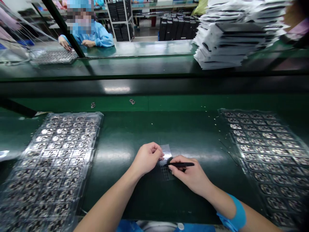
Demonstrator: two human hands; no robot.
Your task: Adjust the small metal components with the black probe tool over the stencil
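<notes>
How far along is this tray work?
The left clear plastic tray and the right tray look full of small parts. In hand: the left hand pinches a small clear gridded sheet; the right hand holds a thin black tool over it. What remains cannot be judged.

green workbench, black shelving

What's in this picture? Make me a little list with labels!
left hand: pinches the edge of the small clear sheet
right hand: holds the thin black tool, tip at the sheet
left tray: clear, full of tiny parts
right tray: same kind, also full
surface: green mat
far side: person in blue at another tray; stack of trays
</notes>
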